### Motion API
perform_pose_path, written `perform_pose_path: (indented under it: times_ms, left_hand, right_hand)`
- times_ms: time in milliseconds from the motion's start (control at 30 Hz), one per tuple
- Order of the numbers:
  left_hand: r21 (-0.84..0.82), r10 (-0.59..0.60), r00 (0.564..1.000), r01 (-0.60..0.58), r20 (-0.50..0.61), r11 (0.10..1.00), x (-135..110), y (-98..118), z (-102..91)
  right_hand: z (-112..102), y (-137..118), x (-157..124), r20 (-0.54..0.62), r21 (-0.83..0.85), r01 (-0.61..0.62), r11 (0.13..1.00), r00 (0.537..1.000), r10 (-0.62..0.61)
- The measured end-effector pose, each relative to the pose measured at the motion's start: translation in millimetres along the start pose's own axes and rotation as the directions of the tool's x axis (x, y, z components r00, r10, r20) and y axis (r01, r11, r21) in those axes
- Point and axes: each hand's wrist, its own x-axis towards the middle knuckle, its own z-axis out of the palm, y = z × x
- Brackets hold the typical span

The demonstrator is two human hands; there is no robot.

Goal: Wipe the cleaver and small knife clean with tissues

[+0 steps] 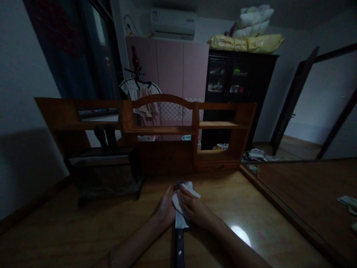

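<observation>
The right hand [193,206] holds a crumpled white cloth [176,203] on a flat, shiny knife [180,222], mid-bench [223,193], black handle near. The left hand [166,207] leans at its left edge; I can't tell its grip.

pink wardrobe [170,69], black cabinet [256,76], white air conditioner [173,24]

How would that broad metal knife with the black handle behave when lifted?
The broad, black-handled metal knife would probably stay stiff, its blade looking straight and solid. That wide blade suggests front-heaviness. Its flat shape makes rolling unlikely.
</observation>
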Motion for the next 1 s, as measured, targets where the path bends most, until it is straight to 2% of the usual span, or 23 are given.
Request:
perform_pose_path:
  times_ms: [167, 333, 500, 633, 767, 1000]
  left_hand:
    - [-0.006, -0.045, 0.999, 0.046, 0.022, 0.999, 0.6, 1.4, 0.5]
    - [0.015, -0.050, 0.999, 0.049, 0.008, 0.999, 0.7, 2.1, -0.5]
    - [0.030, -0.044, 0.999, 0.044, -0.008, 0.999, -0.3, 2.1, -0.4]
    - [0.012, -0.055, 0.998, 0.055, 0.018, 0.998, 0.6, 2.3, -0.3]
    - [0.007, -0.050, 0.999, 0.050, -0.008, 0.999, 3.0, 2.3, -2.2]
    - [0.002, -0.061, 0.996, 0.061, 0.065, 0.998, 5.9, 0.4, -11.2]
  right_hand:
    - [6.4, 2.2, 2.2, 0.076, -0.212, -0.052, 0.976, 0.995, 0.069]
    - [6.1, 0.1, 0.6, 0.101, -0.321, -0.056, 0.946, 0.991, 0.093]
    - [7.1, -4.9, 0.4, 0.076, -0.331, -0.028, 0.943, 0.996, 0.056]
    - [8.1, -6.6, 0.2, 0.054, -0.315, -0.043, 0.948, 0.997, 0.063]
    - [8.8, -7.0, -0.8, 0.056, -0.310, -0.050, 0.949, 0.996, 0.071]
    - [7.0, -10.8, -2.8, 0.091, -0.318, -0.038, 0.947, 0.993, 0.071]
